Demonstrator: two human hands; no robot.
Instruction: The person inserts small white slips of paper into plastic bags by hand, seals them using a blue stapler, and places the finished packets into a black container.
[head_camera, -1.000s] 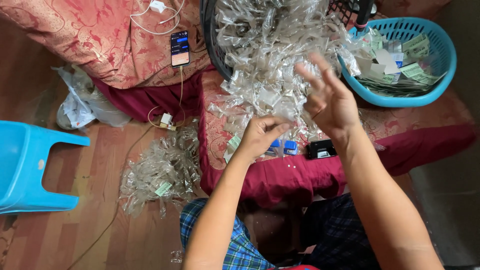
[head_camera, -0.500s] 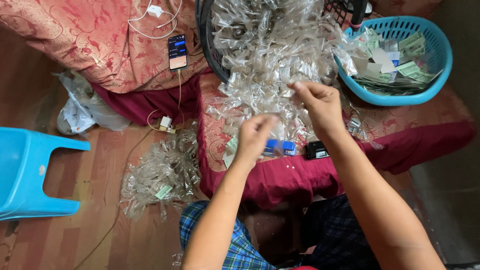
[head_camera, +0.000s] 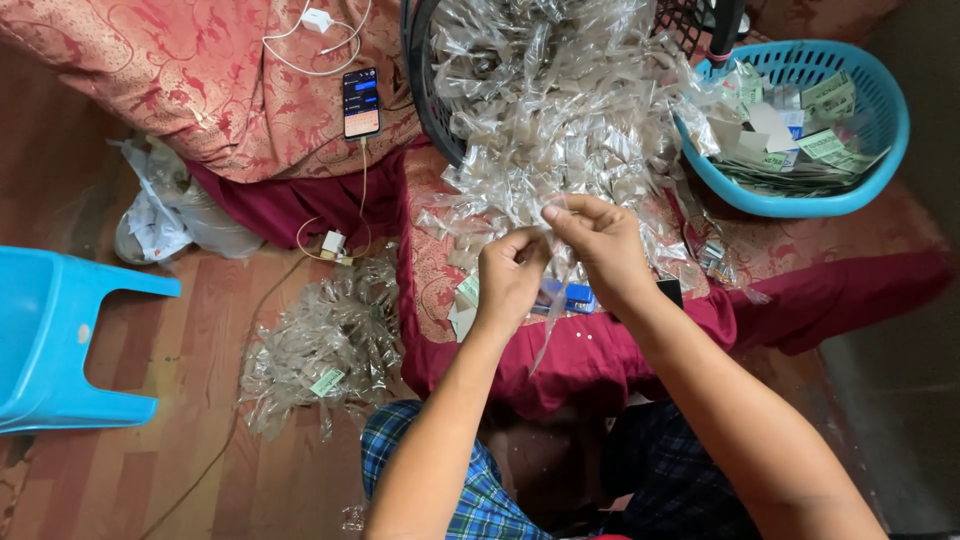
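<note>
My left hand (head_camera: 510, 275) and my right hand (head_camera: 597, 243) meet above a red cushion (head_camera: 600, 350), both pinching a clear plastic wrapper strip (head_camera: 551, 315) that hangs down between them. Just behind them lies a big heap of clear plastic wrappers (head_camera: 555, 130), spilling from a dark basket (head_camera: 425, 90). A small blue item (head_camera: 579, 296) lies on the cushion under my right hand. A small black object (head_camera: 669, 291) is partly hidden by my right wrist.
A blue basket (head_camera: 860, 195) with paper slips stands at the right. A pile of wrappers (head_camera: 320, 345) lies on the wooden floor at the left. A phone (head_camera: 361, 102) with a cable rests on a patterned cushion (head_camera: 200, 80). A blue plastic stool (head_camera: 60, 340) stands far left.
My right hand has come down from raised and open to meet the left hand. Both now pinch one clear wrapper strip, held nearer to me than the heap.
</note>
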